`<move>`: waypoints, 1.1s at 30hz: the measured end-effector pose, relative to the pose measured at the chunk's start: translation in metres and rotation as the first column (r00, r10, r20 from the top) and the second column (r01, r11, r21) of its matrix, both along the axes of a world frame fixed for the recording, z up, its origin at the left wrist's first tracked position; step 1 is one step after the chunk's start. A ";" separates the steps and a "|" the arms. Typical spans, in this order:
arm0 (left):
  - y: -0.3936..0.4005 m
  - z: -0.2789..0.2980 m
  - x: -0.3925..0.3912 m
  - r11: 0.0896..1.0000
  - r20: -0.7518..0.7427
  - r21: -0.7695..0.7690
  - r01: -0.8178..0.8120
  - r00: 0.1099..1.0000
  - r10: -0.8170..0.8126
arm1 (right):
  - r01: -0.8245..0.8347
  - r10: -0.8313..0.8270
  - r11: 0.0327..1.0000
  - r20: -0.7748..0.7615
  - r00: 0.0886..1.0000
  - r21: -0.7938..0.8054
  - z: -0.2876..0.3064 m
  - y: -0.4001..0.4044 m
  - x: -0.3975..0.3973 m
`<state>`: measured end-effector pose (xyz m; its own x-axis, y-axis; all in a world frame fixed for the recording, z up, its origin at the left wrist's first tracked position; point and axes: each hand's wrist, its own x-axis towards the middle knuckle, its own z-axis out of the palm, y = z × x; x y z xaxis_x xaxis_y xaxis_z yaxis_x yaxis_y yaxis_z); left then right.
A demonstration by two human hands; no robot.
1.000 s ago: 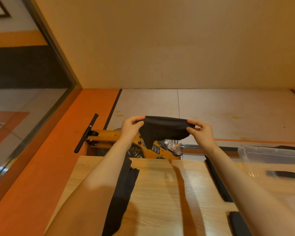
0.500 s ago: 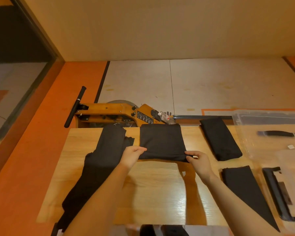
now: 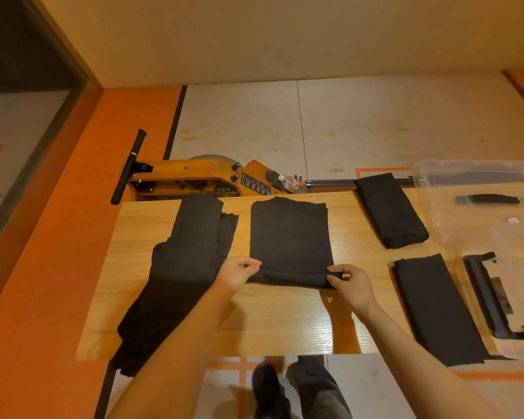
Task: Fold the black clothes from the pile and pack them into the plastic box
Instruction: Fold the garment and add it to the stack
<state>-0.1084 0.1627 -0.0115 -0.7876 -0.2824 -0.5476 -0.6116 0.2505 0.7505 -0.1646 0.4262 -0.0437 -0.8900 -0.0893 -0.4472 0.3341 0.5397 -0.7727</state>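
A folded black garment (image 3: 291,240) lies flat in the middle of the wooden table (image 3: 285,322). My left hand (image 3: 238,272) pinches its near left corner and my right hand (image 3: 350,282) pinches its near right corner. A pile of unfolded black clothes (image 3: 179,267) lies at the left of the table and hangs over the near edge. Two folded black garments rest to the right, one at the back (image 3: 389,214) and one nearer (image 3: 436,306). The clear plastic box (image 3: 478,173) stands at the far right, with a black strip inside.
The box's clear lid (image 3: 515,285) with a black latch lies at the table's right end. A wooden rowing machine (image 3: 194,176) with a black handle and a water bottle stands on the floor behind the table. My shoes (image 3: 270,388) show below the near edge.
I brought the black garment down from in front of me and laid it flat on the table. My view tilted down. Both hands still hold its near corners.
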 end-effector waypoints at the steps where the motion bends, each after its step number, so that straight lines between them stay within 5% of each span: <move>1: 0.000 -0.002 -0.001 1.000 -0.007 -0.009 -0.010 1.000 0.010 | 0.002 -0.002 1.000 -0.011 1.000 -0.003 0.001 -0.001 -0.001; 13: -0.002 -0.019 -0.030 0.993 -0.109 -0.108 -0.050 0.993 0.038 | -0.055 0.055 0.998 -0.088 0.995 0.012 -0.007 -0.013 -0.034; 33: 0.004 -0.040 -0.032 0.984 -0.025 -0.078 -0.160 0.987 0.159 | -0.102 0.116 0.991 -0.181 0.977 0.082 -0.024 -0.017 -0.044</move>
<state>-0.1401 0.1669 -0.0513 -0.7388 -0.4469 -0.5045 -0.6348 0.2100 0.7436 -0.2091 0.4092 -0.0673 -0.9445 -0.1639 -0.2847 0.1254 0.6212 -0.7736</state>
